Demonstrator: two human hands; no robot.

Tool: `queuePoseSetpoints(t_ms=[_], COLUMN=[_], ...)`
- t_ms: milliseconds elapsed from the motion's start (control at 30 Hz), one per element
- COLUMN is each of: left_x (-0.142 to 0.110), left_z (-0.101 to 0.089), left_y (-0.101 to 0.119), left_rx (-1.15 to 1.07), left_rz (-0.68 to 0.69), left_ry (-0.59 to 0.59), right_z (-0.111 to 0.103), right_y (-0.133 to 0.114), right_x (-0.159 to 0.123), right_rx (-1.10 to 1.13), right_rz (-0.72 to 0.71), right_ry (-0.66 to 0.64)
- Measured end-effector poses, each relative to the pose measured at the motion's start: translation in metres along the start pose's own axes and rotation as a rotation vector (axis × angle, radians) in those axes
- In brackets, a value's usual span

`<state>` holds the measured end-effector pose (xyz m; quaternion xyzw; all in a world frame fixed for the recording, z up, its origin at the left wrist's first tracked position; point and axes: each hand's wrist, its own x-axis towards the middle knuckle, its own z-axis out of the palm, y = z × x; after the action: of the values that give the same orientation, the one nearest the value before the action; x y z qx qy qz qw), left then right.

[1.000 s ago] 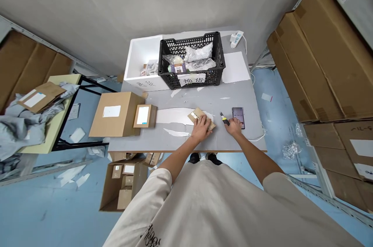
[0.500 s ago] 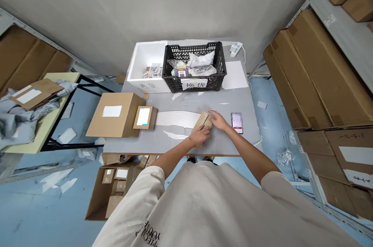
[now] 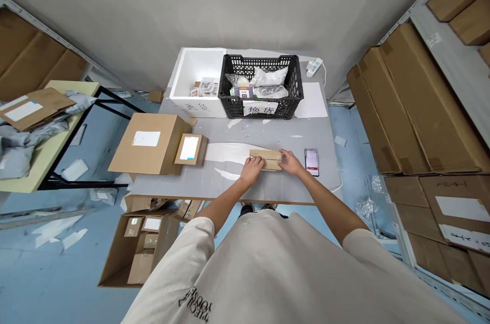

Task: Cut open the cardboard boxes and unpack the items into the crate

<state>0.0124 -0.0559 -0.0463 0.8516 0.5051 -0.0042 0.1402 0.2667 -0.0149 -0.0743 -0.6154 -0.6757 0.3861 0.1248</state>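
Observation:
A small brown cardboard box (image 3: 268,158) lies lengthwise on the grey table in front of me, a dark seam running along its top. My left hand (image 3: 252,168) is closed around its left end, fingers on the top and near side. At the right end my right hand (image 3: 290,162) grips the box between thumb and fingers. A phone with a lit screen (image 3: 311,162) rests just right of my right hand. The underside of the box is hidden.
A black crate (image 3: 260,86) with bagged items and a white foam box (image 3: 199,76) stand at the back. Left on the table are a large carton (image 3: 149,144) and a smaller labelled box (image 3: 191,149). An open carton (image 3: 140,250) holding boxes sits on the floor.
The small box has turned from a slant to lie level, left to right. My left hand has moved up and left to its left end; my right hand remains at the right end.

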Motion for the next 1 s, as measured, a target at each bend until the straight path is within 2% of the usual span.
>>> queuePoseSetpoints(t_ms=[133,267,367,433,567,667,733,800,900,1000], left_x=[-0.003,-0.010,-0.011,-0.009,-0.004,-0.003,-0.003,-0.002,-0.002,-0.003], left_z=[0.007,0.015,0.021,0.024,0.027,0.028,0.029,0.028,0.025,0.021], left_y=[-0.004,-0.013,-0.023,-0.028,-0.034,-0.036,-0.037,-0.037,-0.036,-0.033], left_rx=[-0.053,-0.154,-0.237,-0.287,-0.308,-0.306,-0.301,-0.290,-0.273,-0.262], left_rz=[-0.025,-0.159,-0.229,-0.232,-0.206,-0.193,-0.196,-0.196,-0.191,-0.198], left_ry=[0.122,0.239,0.255,0.250,0.243,0.217,0.206,0.200,0.184,0.192], right_z=[-0.006,-0.011,-0.014,-0.017,-0.023,-0.024,-0.020,-0.014,-0.004,0.001], right_y=[-0.010,-0.017,-0.022,-0.025,-0.031,-0.032,-0.030,-0.027,-0.025,-0.026], right_x=[0.001,-0.003,-0.007,-0.007,0.007,0.028,0.040,0.049,0.053,0.049], right_rx=[-0.105,-0.316,-0.474,-0.496,-0.402,-0.321,-0.272,-0.245,-0.261,-0.297], right_rz=[0.002,-0.068,-0.144,-0.143,-0.043,0.113,0.234,0.295,0.179,-0.020], right_ry=[0.001,0.007,-0.019,-0.026,-0.027,0.000,0.037,0.124,0.247,0.173])
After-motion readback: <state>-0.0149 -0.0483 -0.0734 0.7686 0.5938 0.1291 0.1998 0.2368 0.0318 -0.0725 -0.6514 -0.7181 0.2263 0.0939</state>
